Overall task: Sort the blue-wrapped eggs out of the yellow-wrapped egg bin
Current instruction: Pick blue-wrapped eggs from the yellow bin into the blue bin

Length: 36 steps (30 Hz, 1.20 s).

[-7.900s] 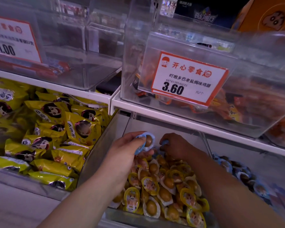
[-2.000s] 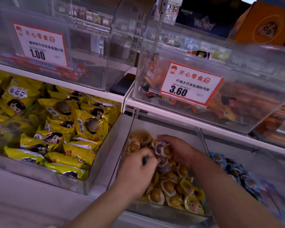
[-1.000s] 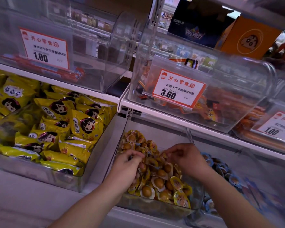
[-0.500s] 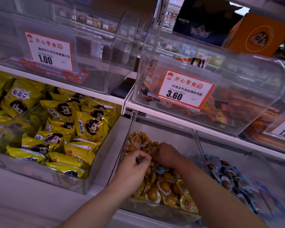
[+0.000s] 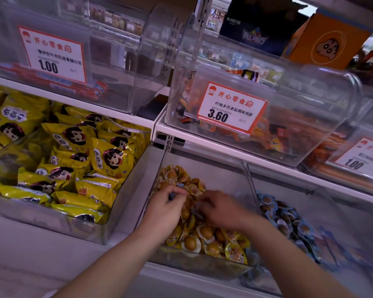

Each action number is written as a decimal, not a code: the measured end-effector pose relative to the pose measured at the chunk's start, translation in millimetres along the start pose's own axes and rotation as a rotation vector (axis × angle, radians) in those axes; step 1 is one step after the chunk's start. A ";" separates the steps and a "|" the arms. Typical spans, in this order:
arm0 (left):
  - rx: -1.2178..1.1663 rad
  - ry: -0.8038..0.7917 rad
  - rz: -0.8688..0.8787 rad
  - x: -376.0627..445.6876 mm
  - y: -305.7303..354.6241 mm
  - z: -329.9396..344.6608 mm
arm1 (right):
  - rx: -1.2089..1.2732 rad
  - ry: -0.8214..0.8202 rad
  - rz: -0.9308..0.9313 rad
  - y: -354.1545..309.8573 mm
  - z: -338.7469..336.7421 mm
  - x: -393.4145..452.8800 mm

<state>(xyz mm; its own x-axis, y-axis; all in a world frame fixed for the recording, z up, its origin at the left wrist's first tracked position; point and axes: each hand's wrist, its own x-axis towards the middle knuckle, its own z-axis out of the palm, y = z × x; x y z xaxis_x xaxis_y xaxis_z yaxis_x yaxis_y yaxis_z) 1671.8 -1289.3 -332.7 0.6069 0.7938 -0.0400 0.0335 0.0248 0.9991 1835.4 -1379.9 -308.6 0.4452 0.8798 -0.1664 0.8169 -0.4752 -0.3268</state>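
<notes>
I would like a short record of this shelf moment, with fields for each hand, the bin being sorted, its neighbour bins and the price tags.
left hand: over the yellow-wrapped egg bin, fingers curled, pinching something small and blue
right hand: in the same bin, fingers down among the eggs; blurred, grip unclear
yellow-wrapped egg bin: clear, lower shelf, centre
blue-wrapped egg bin: directly to its right
yellow snack bags: bin to its left
3.60 price tag: on the upper bin above the eggs
1.00 price tag: on the upper left bin
</notes>
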 end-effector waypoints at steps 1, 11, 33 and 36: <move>-0.022 0.004 -0.015 -0.1 1.4 0.6 | -0.079 -0.060 -0.027 -3.9 10.6 -3.1; 0.008 -0.058 -0.076 -2.6 5.5 2.8 | 0.264 0.065 0.022 0.0 8.9 -4.7; 0.212 -0.344 0.520 -28.2 23.5 78.4 | 1.694 0.179 0.151 -14.2 -15.7 -76.8; 0.127 -0.360 0.501 -41.3 28.9 95.0 | 1.693 0.236 0.049 10.0 -32.7 -87.8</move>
<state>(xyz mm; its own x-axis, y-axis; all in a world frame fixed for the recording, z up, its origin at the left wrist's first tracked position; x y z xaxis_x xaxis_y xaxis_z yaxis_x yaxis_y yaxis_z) 1723.1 -1379.1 -303.2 0.8023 0.4352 0.4086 -0.2432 -0.3869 0.8895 1816.5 -1462.2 -266.9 0.6235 0.7716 -0.1261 -0.4007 0.1769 -0.8989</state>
